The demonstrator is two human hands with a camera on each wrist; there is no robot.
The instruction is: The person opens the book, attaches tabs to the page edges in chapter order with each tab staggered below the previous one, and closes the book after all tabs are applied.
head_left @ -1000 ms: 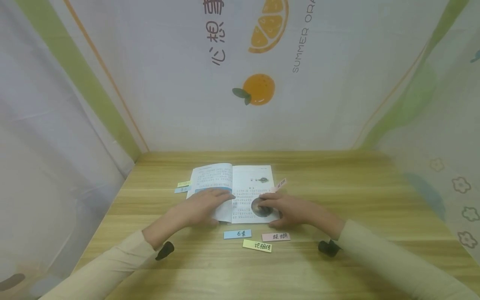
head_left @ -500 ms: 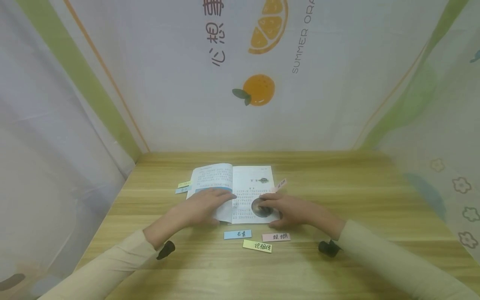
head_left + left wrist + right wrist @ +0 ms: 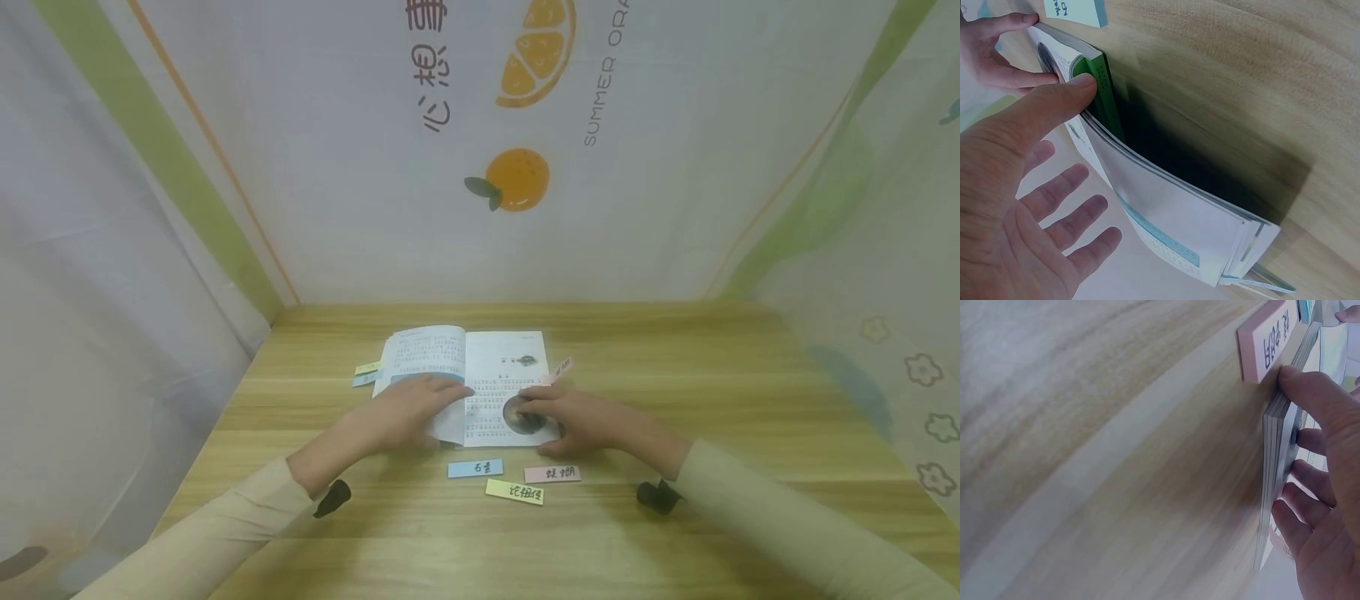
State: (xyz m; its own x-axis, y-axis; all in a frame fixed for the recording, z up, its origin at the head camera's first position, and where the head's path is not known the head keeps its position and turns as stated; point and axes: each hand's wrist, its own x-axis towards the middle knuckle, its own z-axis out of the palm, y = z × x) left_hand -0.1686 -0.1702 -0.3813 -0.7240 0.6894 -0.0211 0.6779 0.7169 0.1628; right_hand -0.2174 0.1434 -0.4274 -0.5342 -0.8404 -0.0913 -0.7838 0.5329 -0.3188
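An open book (image 3: 498, 367) lies on the table beneath both hands. Across the lower part of its left page rests my left hand (image 3: 411, 410); in the left wrist view its thumb touches the near edge beside the green spine (image 3: 1107, 103), with the other fingers loosely extended over the page. My right hand (image 3: 592, 418) rests on the lower right corner, fingers on the page by a round dark picture (image 3: 517, 423), thumb at the near edge. The left pages bow up off the table. Yellow (image 3: 368, 367) and blue (image 3: 366, 379) tabs stick out left, a pink tab (image 3: 562, 365) right.
Just in front of the book lie a blue note pad (image 3: 476, 468), a pink note pad (image 3: 552, 474) and a yellow note pad (image 3: 515, 492), each handwritten. Behind the wooden table (image 3: 712, 375) hangs a white curtain (image 3: 360, 208) with orange prints.
The upper left pages have shifted slightly, their outer edges now more fanned out. Both hands stay almost where they were.
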